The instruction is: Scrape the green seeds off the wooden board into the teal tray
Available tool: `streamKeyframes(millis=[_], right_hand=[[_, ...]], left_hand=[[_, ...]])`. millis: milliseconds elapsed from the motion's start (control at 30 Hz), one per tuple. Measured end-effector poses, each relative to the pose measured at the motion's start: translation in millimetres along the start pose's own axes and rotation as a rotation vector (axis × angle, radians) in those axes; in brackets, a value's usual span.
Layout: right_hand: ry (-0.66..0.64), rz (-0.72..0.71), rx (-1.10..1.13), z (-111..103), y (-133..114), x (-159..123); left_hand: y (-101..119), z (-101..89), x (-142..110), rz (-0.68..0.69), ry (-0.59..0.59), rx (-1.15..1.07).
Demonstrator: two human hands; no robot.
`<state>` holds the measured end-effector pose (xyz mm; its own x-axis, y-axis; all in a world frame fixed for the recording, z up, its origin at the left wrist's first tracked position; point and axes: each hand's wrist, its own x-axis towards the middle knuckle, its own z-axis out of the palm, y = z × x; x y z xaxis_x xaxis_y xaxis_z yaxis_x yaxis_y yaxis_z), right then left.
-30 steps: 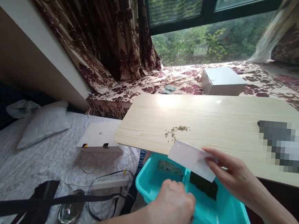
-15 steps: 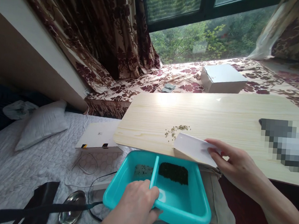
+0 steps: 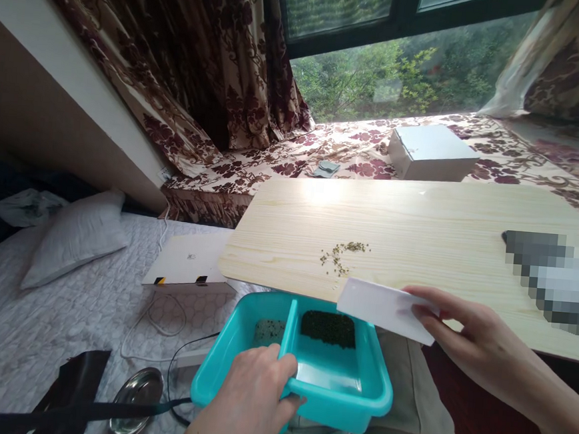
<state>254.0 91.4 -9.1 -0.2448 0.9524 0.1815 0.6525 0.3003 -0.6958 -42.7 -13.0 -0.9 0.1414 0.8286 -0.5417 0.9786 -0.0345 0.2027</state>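
Observation:
My left hand grips the near rim of a turquoise two-compartment plastic bin, thumb outside and fingers over the divider's end. The bin sits just below the table's front edge. Its right compartment holds a dark green heap of small grains; pale bits with dark specks lie in the left one. My right hand pinches the right end of a white card, which is tilted at the table edge above the bin's right side. Beyond it, small greenish grains lie scattered on the wooden table.
A pixelated dark object lies at the table's right. On the bed to the left are a white box, a metal dish, cables and a pillow. Another box stands on the windowsill.
The white card has moved slightly right and toward me, tilting down past the table edge. The bin, with my left hand on it, has shifted a little left.

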Motion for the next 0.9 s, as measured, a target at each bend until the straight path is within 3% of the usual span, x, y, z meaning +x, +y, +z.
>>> streamKeyframes(millis=[67,233,467,667,900], right_hand=[[0.008,0.007,0.010,-3,3,0],[0.178,0.065,-0.147,-2,8,16],[0.166,-0.011,-0.178,6,3,37],[0.084,-0.039,-0.123,0,1,31],[0.105,-0.025,-0.113,-3,0,26]], left_hand=[[0,0.2,1,-0.003,-0.003,0.001],[0,-0.3,0,-0.014,-0.021,0.007],[0,-0.4,1,-0.019,-0.025,-0.002],[0,0.9,1,-0.009,-0.005,-0.011],[-1,2.4,3,0.013,0.003,0.005]])
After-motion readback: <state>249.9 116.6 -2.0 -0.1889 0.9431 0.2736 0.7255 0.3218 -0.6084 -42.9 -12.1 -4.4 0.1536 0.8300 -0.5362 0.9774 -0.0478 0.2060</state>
